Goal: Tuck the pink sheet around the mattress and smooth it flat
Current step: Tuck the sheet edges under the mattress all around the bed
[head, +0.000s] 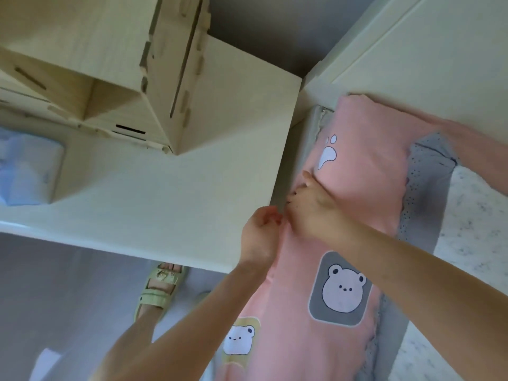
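Two hands' grip: left hand (259, 229) pinches pink sheet (357, 166), right hand (313, 204) presses.

I see both forearms bare, no sleeves, no watch or rings that I can make out. On my foot, a pale green sandal (158, 291) with two buckled straps, toes showing.

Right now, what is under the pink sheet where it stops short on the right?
A grey dotted layer shows beside the pink sheet, with white speckled mattress beyond. What lies beneath the sheet itself is covered.

Pink bear-print sheet (354, 188) over mattress (428, 204) edge, grey dotted cover partly bare.
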The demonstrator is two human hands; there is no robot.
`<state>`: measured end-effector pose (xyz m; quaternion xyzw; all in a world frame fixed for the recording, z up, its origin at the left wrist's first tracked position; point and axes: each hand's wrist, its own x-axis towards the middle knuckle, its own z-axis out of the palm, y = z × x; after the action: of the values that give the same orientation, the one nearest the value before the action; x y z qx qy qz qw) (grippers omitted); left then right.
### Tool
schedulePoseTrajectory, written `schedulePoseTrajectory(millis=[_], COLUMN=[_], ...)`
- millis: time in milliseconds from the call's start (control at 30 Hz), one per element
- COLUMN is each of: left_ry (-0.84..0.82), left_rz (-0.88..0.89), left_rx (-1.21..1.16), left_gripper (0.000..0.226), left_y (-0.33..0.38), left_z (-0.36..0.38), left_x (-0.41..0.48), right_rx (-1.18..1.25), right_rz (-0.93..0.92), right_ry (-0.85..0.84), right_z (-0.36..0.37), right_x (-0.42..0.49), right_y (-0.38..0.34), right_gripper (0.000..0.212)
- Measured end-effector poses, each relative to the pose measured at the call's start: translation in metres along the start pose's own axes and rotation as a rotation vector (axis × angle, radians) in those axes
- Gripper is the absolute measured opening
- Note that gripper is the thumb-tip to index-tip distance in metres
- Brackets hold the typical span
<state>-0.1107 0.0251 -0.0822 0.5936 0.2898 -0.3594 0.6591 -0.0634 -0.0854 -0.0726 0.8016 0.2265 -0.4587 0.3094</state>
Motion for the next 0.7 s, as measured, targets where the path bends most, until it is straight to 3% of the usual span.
schedulePoseTrajectory(millis=[267,333,467,567,633,700], left_ry=[0.010,-0.101,-0.406,-0.483,-0.472,-0.387], left_rz=[0.014,-0.040,-0.269,-0.344,-0.316,-0.161], left_rx=[0.091,0.025,0.039,0.044,0.196,0.511], left_gripper=[0.032,0.026,0.050,0.054,0.064,0.067], left_y=[-0.027,-0.034,-0.042,-0.040,-0.033,-0.027], left_z=[0.001,0.004,0.022,0.030,0.036,0.043], left_x=[-0.020,-0.018,-0.011,0.003,0.008,0.012], right_rx=[-0.059,-0.077,-0.090,-0.114,-0.082,-0.048], right_rz=[0.000,-0.028,-0.064,-0.072,-0.060,-0.063], right_ry=[-0.117,-0.084,-0.033,-0.095,-0.109,-0.090], right_z=[-0.017,-0.015,-0.010,-0.012,-0.013,-0.012], right_x=[-0.004,-0.014,-0.036,-0.040,-0.038,-0.038], right_y=[0.003,0.009,0.017,0.018,0.019,0.021], right_gripper=[0.037,0.037,0.043,0.046,0.047,0.045])
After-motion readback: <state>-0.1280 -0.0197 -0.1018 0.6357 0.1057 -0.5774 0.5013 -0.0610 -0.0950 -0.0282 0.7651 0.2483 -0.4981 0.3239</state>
